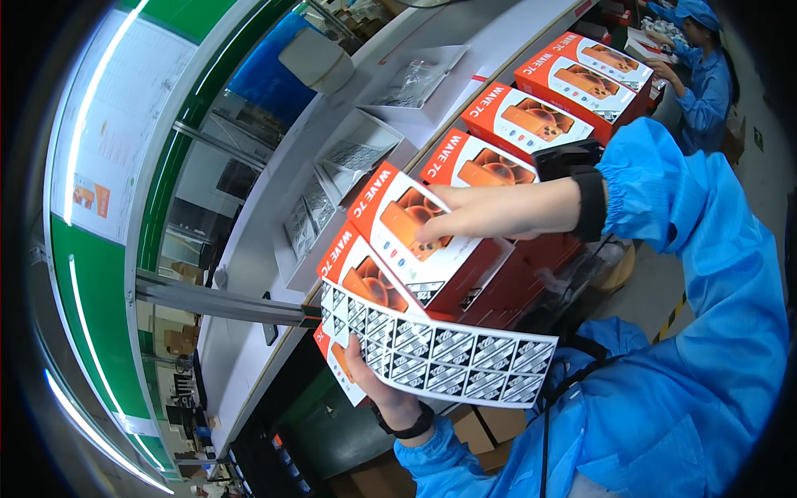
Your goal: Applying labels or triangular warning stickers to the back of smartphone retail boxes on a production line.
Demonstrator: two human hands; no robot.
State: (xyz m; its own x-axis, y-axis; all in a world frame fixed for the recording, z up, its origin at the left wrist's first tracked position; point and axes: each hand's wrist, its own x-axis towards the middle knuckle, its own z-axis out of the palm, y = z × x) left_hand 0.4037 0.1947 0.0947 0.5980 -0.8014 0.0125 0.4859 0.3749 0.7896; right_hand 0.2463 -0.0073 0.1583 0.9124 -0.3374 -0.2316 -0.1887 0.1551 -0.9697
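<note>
My left hand (388,397) grips the near left end of a sheet of black-and-white label stickers (448,358), its thumb on top and the other fingers hidden beneath. The sheet curves over the nearest boxes. My right hand (490,211) rests on an orange-and-white phone box (407,228), thumb laid across the printed top; the other fingers reach over the box's edge and are partly hidden. Beside it, closer to the sheet, lies another phone box (365,270), partly covered by the labels. More phone boxes (531,116) continue in a row toward the far right.
White open trays (359,153) holding small clear bags stand on the bench (241,353) left of the boxes. A metal post (224,300) juts over the bench. At the far right, a co-worker in blue (706,91) works at the same line. Cardboard boxes (473,432) lie below.
</note>
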